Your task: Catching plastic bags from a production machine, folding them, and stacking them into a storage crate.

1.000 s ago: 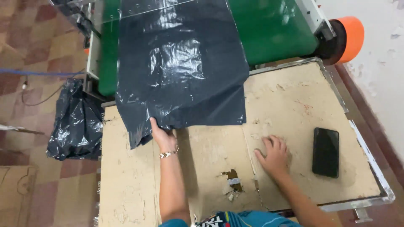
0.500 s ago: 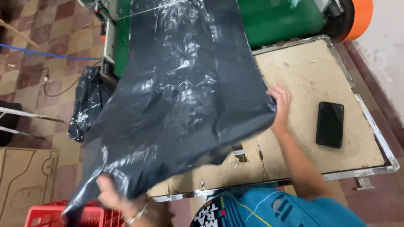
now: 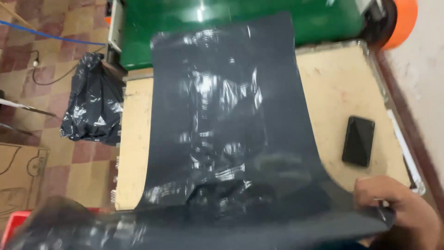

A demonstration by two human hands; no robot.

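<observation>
A long glossy black plastic sheet (image 3: 222,139) runs from the green machine (image 3: 231,23) across the wooden table (image 3: 342,88) and down to the near edge of the view. My right hand (image 3: 397,208) is at the bottom right, with fingers pinched on the sheet's near right corner. That near edge is lifted and stretched across the bottom of the view, blurred. My left hand is out of sight; the sheet's lower left end covers that area.
A black phone (image 3: 358,141) lies on the table's right side near a raised rim. An orange roller end (image 3: 400,21) sticks out of the machine at top right. On the tiled floor at left sit a filled black bag (image 3: 90,111), a cardboard box (image 3: 18,173) and a red crate (image 3: 9,229).
The sheet has been drawn further off the machine toward me and now lies straight over the table. My right hand moved from the sheet's far right side to its near corner. My left hand dropped out of view.
</observation>
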